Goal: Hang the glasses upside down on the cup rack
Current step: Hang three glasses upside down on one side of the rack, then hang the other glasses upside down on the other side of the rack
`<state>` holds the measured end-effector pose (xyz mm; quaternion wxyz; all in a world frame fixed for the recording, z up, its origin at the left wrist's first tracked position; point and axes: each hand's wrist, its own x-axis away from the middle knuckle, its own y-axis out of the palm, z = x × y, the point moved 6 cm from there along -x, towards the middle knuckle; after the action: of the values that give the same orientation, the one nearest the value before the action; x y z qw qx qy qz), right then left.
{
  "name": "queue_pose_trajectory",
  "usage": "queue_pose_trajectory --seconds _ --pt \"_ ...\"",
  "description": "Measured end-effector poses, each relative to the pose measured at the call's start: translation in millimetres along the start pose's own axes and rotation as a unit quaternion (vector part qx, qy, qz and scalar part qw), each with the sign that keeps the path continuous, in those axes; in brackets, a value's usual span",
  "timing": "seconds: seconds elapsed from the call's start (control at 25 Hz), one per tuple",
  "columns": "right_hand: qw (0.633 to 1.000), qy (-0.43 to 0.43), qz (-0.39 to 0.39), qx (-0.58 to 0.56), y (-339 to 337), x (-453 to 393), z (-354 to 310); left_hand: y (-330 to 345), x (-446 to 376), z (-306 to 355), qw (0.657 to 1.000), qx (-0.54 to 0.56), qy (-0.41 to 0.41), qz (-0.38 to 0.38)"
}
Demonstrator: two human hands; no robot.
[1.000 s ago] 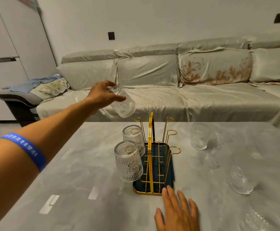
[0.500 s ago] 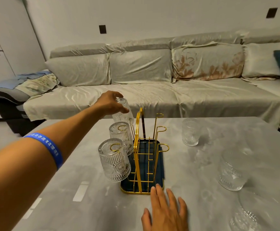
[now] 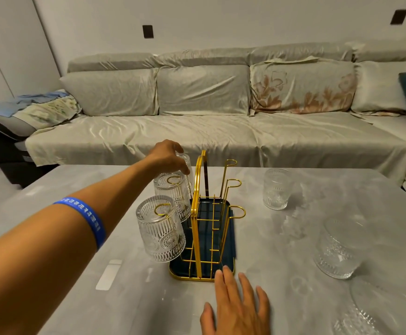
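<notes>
A gold wire cup rack [image 3: 206, 213] with a dark blue tray stands mid-table. Two ribbed glasses hang upside down on its left hooks: a near glass [image 3: 159, 229] and a middle glass [image 3: 173, 193]. My left hand [image 3: 166, 157] grips the base of a third glass [image 3: 186, 163], upside down over the far left hook and mostly hidden behind the hand and the middle glass. My right hand [image 3: 235, 304] lies flat on the table, fingertips touching the tray's front edge. The three hooks on the right side are bare.
Three more glasses are on the grey table [image 3: 76, 274] to the right: a far glass [image 3: 275, 188], a nearer glass [image 3: 339, 247], and one at the bottom right corner [image 3: 376, 313]. A covered sofa [image 3: 221, 131] runs behind the table.
My left hand has lowered the glass from the air above the rack down over the far left hook, turning it upside down. My right hand has stayed at the tray's front.
</notes>
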<state>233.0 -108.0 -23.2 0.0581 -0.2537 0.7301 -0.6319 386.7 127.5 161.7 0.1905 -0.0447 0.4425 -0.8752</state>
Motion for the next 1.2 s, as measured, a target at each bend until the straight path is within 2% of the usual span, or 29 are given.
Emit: queue_pose_trajectory --seconds 0.28,0.36,0.4,0.48,0.56,0.64,0.68,0.72,0.76,0.84,0.92,0.96,1.0,1.04,1.08,1.12,1.16,1.2 --pt "1.000 0.001 0.011 -0.002 0.4 0.8 0.3 3.2 0.5 -2.9 0.999 0.003 -0.015 -0.028" --pt "1.000 0.003 0.025 -0.006 0.7 2.1 1.1 -2.2 9.7 -8.0 0.998 0.057 -0.024 -0.024" --pt "0.999 0.003 0.034 -0.008 1.1 3.0 0.9 -9.9 17.5 -13.0 0.994 0.104 -0.028 0.001" --pt "0.999 0.008 0.052 -0.015 -0.1 8.5 0.5 -29.5 45.5 -30.9 0.972 0.200 -0.036 0.114" --pt "0.996 0.015 0.079 -0.029 -2.0 15.1 -0.2 -37.7 95.0 -63.8 0.924 0.280 -0.066 0.254" --pt "0.992 0.016 0.119 -0.049 -4.1 24.3 -0.2 -16.0 155.0 -100.2 0.892 0.310 -0.114 0.308" --pt "0.989 0.008 0.137 -0.059 -5.5 27.2 -1.0 2.8 181.1 -114.8 0.901 0.295 -0.127 0.293" --pt "0.986 -0.001 0.152 -0.072 -6.8 32.0 -0.8 24.7 204.1 -122.2 0.923 0.265 -0.122 0.250" --pt "0.982 -0.011 0.167 -0.087 -8.3 36.6 0.7 48.8 222.5 -124.2 0.952 0.219 -0.103 0.186" --pt "0.973 -0.028 0.187 -0.133 -11.2 47.2 6.5 92.3 247.0 -114.7 0.997 0.054 -0.020 0.052" --pt "0.957 -0.033 0.197 -0.212 -13.7 61.9 16.1 117.6 257.2 -104.2 0.993 -0.099 0.058 -0.012" --pt "0.938 -0.023 0.202 -0.279 -13.7 71.8 22.4 121.1 258.7 -101.0 0.988 -0.131 0.073 -0.024" --pt "0.901 -0.004 0.222 -0.373 -13.1 83.2 30.4 121.4 259.3 -100.7 0.986 -0.145 0.076 -0.032" --pt "0.842 0.029 0.269 -0.467 -13.3 97.4 43.5 121.5 261.1 -101.7 0.986 -0.147 0.075 -0.037" --pt "0.766 0.076 0.342 -0.540 -14.3 112.6 63.4 121.4 262.8 -102.8 0.985 -0.148 0.075 -0.038" --pt "0.689 0.130 0.426 -0.572 -17.1 130.6 86.4 121.1 263.6 -103.2 0.985 -0.151 0.074 -0.038" --pt "0.635 0.176 0.498 -0.564 -20.2 148.7 108.4 121.2 263.6 -102.8 0.984 -0.155 0.075 -0.038" --pt "0.610 0.213 0.541 -0.538 -23.7 161.9 128.0 121.1 263.3 -101.8 0.984 -0.161 0.074 -0.036"
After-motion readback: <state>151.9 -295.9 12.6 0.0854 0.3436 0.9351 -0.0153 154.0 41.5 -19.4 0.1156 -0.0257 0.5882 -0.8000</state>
